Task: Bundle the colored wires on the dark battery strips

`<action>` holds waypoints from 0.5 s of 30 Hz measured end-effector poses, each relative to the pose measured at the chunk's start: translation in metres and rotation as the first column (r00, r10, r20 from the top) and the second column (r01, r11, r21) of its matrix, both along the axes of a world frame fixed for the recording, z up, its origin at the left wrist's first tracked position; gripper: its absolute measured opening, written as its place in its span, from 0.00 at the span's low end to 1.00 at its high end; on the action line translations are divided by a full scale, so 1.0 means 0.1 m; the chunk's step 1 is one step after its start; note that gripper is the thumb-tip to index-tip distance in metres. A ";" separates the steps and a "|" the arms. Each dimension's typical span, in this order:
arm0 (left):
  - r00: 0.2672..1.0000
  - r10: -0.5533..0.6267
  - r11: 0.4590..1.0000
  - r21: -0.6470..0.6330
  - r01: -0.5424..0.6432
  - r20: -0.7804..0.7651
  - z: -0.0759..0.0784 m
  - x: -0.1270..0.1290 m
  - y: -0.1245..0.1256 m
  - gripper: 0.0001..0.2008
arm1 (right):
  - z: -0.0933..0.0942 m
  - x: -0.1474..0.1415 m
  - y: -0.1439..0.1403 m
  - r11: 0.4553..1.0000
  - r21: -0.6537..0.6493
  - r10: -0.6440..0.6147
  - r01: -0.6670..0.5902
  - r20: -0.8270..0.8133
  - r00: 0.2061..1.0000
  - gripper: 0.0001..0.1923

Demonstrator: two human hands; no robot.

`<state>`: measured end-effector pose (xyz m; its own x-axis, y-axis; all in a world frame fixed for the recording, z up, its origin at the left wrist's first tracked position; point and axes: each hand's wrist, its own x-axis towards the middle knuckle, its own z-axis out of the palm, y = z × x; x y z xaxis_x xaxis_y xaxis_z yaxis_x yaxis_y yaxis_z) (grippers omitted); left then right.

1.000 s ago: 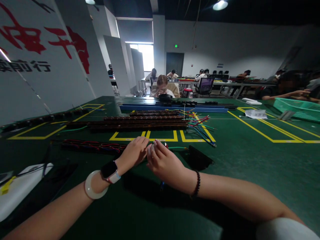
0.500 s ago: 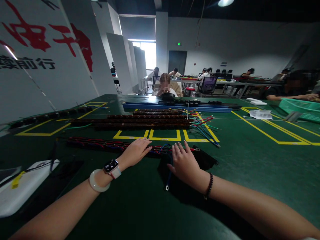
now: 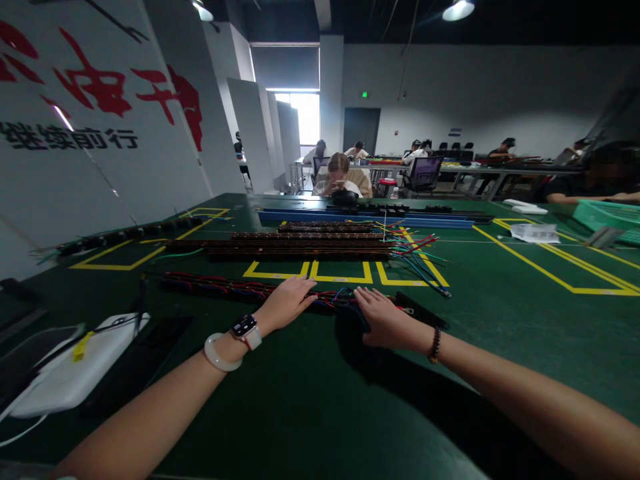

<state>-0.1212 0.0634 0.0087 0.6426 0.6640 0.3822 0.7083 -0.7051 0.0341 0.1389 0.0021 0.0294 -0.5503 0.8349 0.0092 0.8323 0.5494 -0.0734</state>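
Green desk with yellow tape boxes fills the head view. Long dark wired strip lies across it, red and blue wires tangled along its length. Left hand rests flat and open on it; right hand, fingers spread, presses its right end.

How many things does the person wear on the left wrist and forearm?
2. A smartwatch sits on the wrist just behind the left hand; a pale bangle lies right behind it, further up the forearm. The underside of the arm is hidden.
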 end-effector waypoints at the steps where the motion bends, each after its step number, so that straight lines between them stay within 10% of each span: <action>1: 1.000 -0.001 1.000 0.008 0.001 -0.005 0.00 0.00 0.00 0.22 | 0.04 0.04 0.03 0.999 -0.016 0.032 -0.032 0.001 0.999 0.46; 15: 0.996 0.000 0.999 0.036 0.003 -0.085 0.01 -0.01 -0.02 0.26 | 0.16 0.36 0.21 0.976 0.020 0.216 -0.217 0.052 0.975 0.40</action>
<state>-0.1225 0.0616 0.0094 0.6745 0.6499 0.3502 0.7066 -0.7057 -0.0515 0.1747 0.0233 0.0457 -0.7185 0.6955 -0.0025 0.6954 0.7184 -0.0190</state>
